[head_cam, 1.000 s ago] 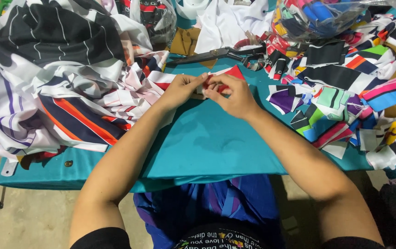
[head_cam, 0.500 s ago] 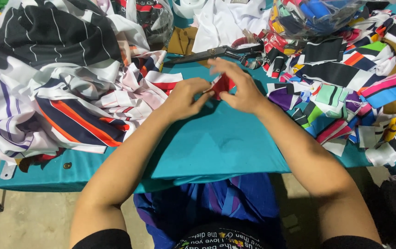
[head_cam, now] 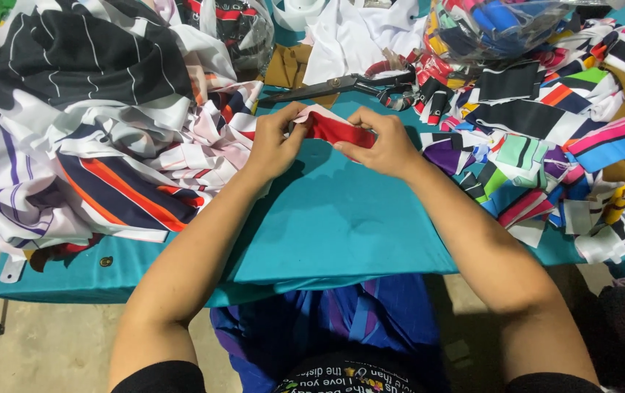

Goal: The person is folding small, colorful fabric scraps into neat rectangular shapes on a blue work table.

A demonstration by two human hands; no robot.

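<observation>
Head view, nearest first: blue striped cloth point(head_cam: 341, 327) lies at the person's lap, below the edge of the teal-covered table point(head_cam: 341, 218). Above mid-table, left hand point(head_cam: 276, 142) and right hand point(head_cam: 381, 145) each pinch an end of a red and white fabric strip point(head_cam: 338, 129), held just over the teal cover. Beyond, black scissors point(head_cam: 341, 86) rest. Striped garments point(head_cam: 108, 124) pile at left; coloured fabric scraps point(head_cam: 545, 138) spread at right.
</observation>
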